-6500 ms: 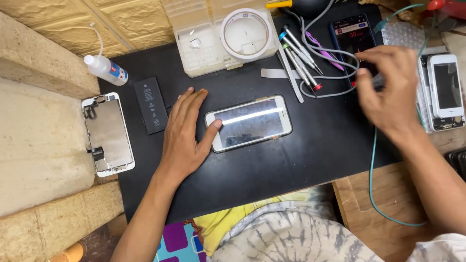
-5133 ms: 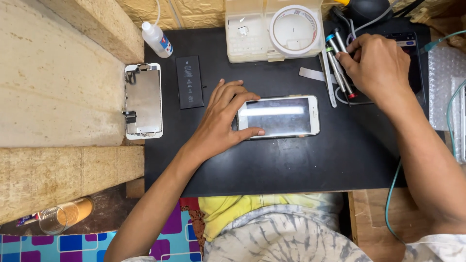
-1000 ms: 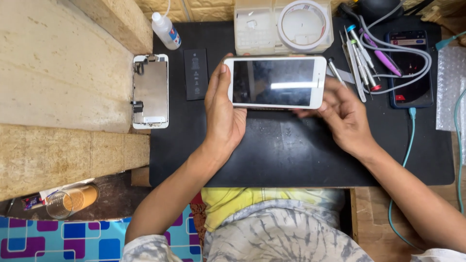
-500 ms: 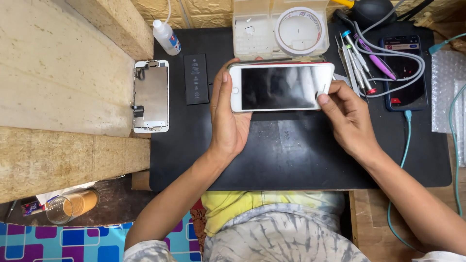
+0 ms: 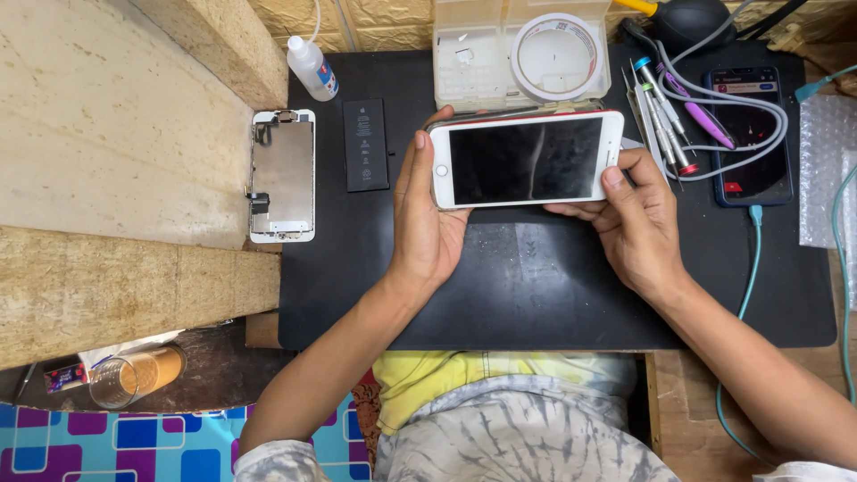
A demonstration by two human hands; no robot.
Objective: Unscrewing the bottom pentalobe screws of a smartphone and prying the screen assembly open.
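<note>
While hands grip the phone [image 5: 527, 159], a tape roll [image 5: 557, 58] sits in the clear case [image 5: 464, 62].

A single head-worn camera looked almost straight down from close above a black work mat [image 5: 553, 295], the person's lap at the frame's bottom.

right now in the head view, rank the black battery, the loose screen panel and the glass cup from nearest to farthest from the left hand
From the left hand:
1. Black battery, just beside it on the mat.
2. Loose screen panel, further out at the mat's left edge.
3. Glass cup, lowest and far left, off the mat.
</note>
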